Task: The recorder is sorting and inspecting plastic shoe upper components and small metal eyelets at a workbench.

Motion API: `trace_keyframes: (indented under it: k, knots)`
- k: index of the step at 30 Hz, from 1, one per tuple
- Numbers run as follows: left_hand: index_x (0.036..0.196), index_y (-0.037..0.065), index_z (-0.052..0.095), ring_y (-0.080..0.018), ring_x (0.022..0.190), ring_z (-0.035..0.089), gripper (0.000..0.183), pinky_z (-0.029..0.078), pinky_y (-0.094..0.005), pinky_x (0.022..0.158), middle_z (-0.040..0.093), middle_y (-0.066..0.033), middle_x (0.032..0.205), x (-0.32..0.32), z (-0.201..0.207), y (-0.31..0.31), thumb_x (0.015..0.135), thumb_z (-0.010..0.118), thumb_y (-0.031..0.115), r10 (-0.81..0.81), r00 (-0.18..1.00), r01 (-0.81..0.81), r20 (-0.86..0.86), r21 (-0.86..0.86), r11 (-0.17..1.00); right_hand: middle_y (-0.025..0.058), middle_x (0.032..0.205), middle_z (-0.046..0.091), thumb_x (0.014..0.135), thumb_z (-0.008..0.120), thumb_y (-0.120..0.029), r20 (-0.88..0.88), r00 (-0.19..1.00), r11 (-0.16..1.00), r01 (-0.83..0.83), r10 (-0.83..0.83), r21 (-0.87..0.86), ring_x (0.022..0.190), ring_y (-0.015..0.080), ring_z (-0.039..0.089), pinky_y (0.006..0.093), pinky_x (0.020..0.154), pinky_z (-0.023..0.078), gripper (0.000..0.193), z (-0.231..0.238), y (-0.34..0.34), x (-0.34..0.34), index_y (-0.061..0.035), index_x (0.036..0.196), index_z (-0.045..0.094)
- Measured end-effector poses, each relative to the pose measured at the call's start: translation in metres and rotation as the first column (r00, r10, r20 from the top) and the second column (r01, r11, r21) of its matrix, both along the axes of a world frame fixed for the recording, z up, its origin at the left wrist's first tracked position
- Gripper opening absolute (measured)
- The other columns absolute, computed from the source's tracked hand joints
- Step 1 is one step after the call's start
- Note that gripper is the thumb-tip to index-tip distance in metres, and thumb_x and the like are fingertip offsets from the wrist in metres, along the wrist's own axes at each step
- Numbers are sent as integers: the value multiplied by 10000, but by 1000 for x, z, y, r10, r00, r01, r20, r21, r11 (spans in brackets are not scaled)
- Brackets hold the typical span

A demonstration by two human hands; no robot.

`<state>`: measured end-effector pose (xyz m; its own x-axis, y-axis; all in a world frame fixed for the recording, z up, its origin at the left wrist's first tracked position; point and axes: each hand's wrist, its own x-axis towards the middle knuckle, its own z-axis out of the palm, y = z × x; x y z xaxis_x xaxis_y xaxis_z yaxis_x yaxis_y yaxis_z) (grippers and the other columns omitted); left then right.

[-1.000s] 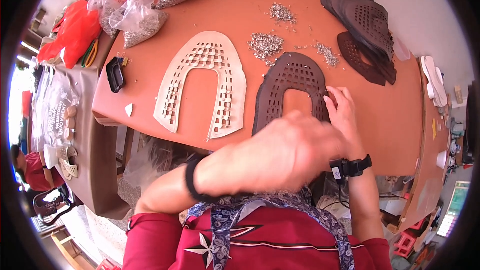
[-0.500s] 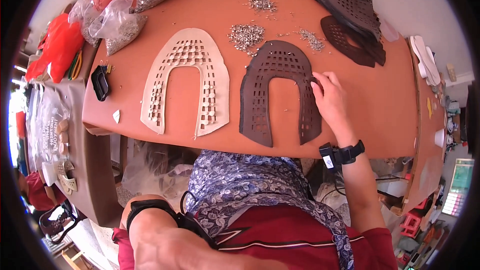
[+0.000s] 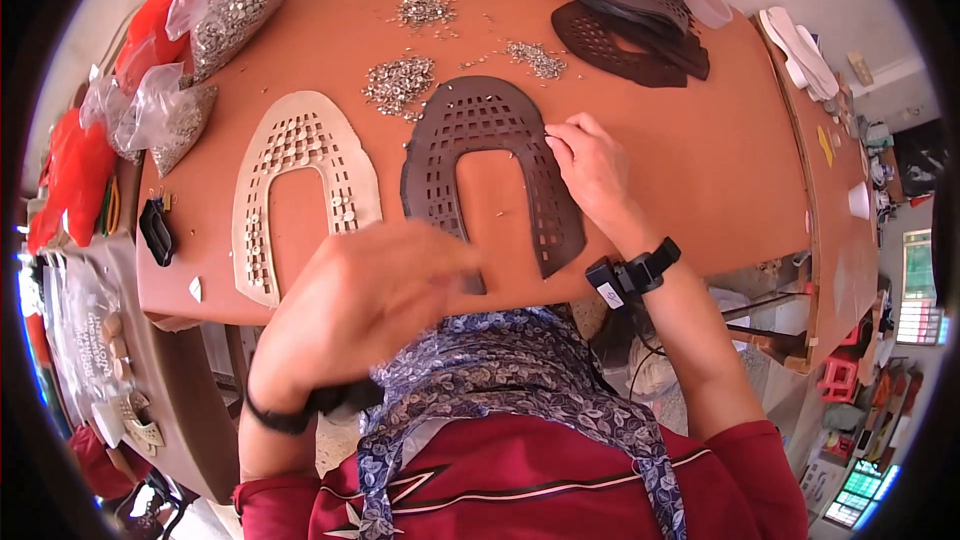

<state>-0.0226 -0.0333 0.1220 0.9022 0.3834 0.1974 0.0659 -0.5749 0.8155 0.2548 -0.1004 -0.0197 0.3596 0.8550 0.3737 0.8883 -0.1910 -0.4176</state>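
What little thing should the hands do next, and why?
Maybe rest the left hand gently on the near left end of the dark brown piece, to help steady it. The right hand is already at its right edge, while the left one looks blurred and partly hides that left end.

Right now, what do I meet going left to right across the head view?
Lower red plastic bag → small black tray → white scrap → cream perforated piece → dark brown perforated piece → right hand → white cup-like container.
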Motion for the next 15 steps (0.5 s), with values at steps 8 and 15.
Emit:
trace_keyframes:
  k: [8,15]
  knots:
    - [1026,7,672,-314,806,655,211,507,-362,727,673,-171,923,38,-84,27,849,608,101,244,930,-246,-274,30,969,70,873,633,823,663,-102,-193,977,995,-74,86,68,753,267,627,366,666,501,70,-1,5,9,-69,878,690]
    - [1010,21,659,-338,908,608,201,491,-409,794,623,-143,964,66,-107,27,826,599,72,298,936,-246,-187,257,935,86,855,619,806,677,-81,-215,971,994,-97,104,45,731,280,618,365,650,496,61,5,6,9,-47,854,662]
